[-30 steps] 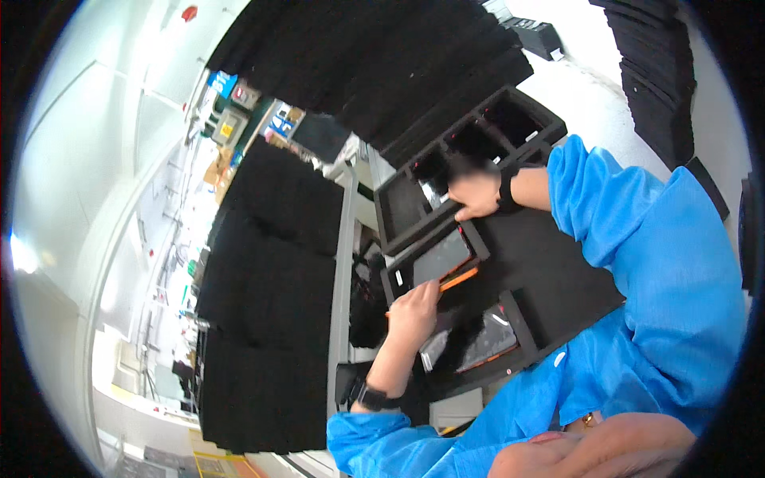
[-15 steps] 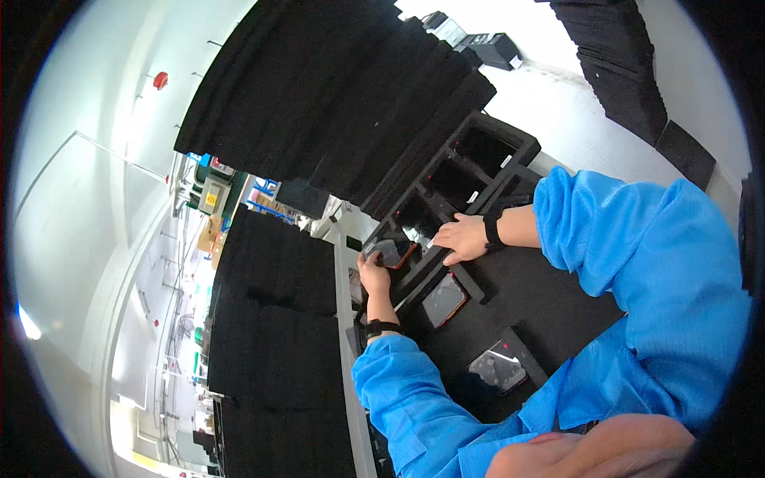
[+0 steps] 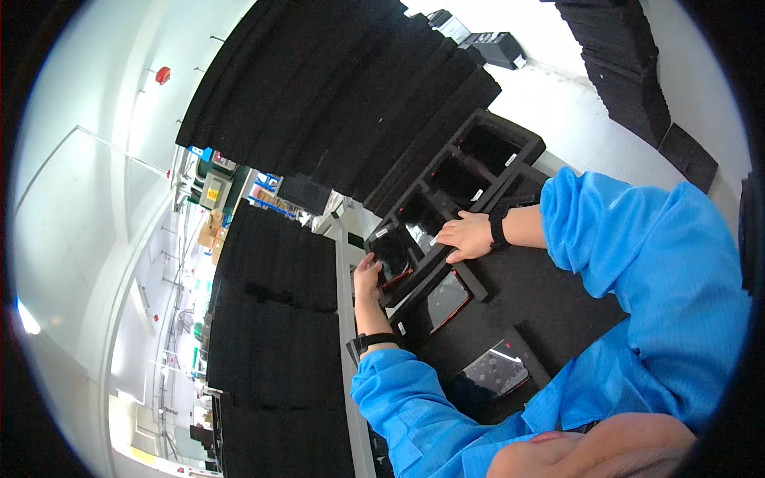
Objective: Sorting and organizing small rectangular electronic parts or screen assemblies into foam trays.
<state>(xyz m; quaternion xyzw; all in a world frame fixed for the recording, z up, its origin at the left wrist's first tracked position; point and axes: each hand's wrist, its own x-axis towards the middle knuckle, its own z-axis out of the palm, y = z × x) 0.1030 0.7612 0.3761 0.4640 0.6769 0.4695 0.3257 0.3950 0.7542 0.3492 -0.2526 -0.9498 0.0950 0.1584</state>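
A black foam tray [image 3: 531, 140] has a row of compartments holding dark, glossy, phone-like screen panels. In the leftmost compartment lies one such screen panel [image 3: 393, 253], with a reddish lower edge. My left hand [image 3: 367, 279] is closed at that panel's left edge, thumb and fingers bent around it; the fingertips are partly hidden. My right hand [image 3: 468, 236] lies on the tray's near edge with fingers spread, holding nothing. Just below it, a second screen panel [image 3: 443, 307] with a red edge rests beside a black foam strip [image 3: 468, 282].
Nearer me, a spotted screen panel [image 3: 496, 370] lies against another foam strip [image 3: 529, 355] on the black work surface [image 3: 550, 299]. Tall stacks of black foam [image 3: 319, 95] rise behind the tray, and more foam [image 3: 275, 342] stands on the left. A pale rail [image 3: 351, 382] runs beside it.
The leftmost screen panel was tilted up in my left hand and now lies flatter inside its compartment. My left hand has shifted slightly left and down; the right hand stays on the tray edge.
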